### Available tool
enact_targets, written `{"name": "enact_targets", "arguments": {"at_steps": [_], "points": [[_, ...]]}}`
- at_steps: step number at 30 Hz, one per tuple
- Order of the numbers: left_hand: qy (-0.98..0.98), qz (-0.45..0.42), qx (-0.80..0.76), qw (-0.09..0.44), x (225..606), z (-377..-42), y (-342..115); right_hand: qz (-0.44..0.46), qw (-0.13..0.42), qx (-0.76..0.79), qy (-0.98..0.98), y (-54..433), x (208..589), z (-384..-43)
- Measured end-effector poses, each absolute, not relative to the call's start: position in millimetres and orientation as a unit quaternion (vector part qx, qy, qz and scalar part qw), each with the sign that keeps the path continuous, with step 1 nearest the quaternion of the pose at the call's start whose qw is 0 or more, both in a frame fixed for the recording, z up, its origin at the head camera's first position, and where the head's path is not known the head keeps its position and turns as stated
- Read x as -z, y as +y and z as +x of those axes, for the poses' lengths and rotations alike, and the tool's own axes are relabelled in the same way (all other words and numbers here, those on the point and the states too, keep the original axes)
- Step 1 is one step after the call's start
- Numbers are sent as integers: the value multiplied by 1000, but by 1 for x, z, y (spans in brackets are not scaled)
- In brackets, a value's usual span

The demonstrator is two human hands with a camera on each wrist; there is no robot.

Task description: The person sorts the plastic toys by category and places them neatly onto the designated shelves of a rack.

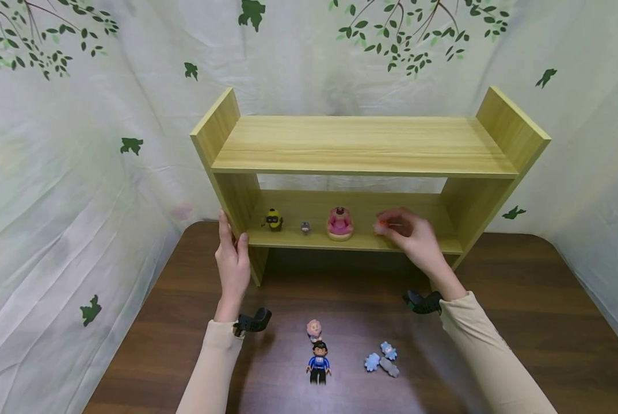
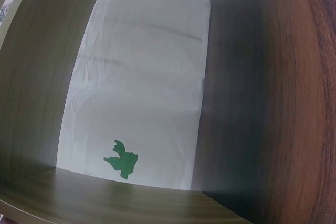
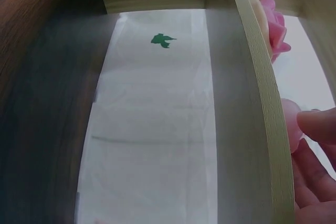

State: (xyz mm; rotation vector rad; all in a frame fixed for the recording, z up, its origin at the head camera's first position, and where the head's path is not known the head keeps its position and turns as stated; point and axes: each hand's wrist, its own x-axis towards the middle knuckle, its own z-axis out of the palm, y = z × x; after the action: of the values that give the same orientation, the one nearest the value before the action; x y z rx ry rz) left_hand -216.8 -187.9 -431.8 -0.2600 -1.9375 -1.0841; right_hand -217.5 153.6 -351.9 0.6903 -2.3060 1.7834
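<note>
My left hand [image 1: 233,267] holds the left side panel of a light wooden shelf [image 1: 366,144], its fingers along the outside and its thumb at the inner front edge. My right hand [image 1: 412,236] pinches a small toy figure [image 1: 381,227] over the right half of the middle board. The figure looks orange-red from the head and pink [image 3: 291,121] in the right wrist view; fingers cover most of it. To its left on that board stand a pink bear figure [image 1: 339,224], a tiny grey figure [image 1: 305,227] and a yellow-and-black figure [image 1: 273,220].
On the brown table [image 1: 159,345] in front of the shelf lie a pink figure [image 1: 314,329], a blue-shirted toy man [image 1: 319,363], two light-blue pieces [image 1: 372,362] and a grey piece [image 1: 389,367]. A leaf-printed cloth [image 1: 309,63] hangs behind.
</note>
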Motion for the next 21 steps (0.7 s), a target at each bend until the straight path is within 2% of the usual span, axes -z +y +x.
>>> {"name": "enact_targets", "arguments": {"at_steps": [21], "points": [[-776, -102, 442, 439, 434, -219, -188, 222, 54, -575, -786, 154, 351, -217]]}}
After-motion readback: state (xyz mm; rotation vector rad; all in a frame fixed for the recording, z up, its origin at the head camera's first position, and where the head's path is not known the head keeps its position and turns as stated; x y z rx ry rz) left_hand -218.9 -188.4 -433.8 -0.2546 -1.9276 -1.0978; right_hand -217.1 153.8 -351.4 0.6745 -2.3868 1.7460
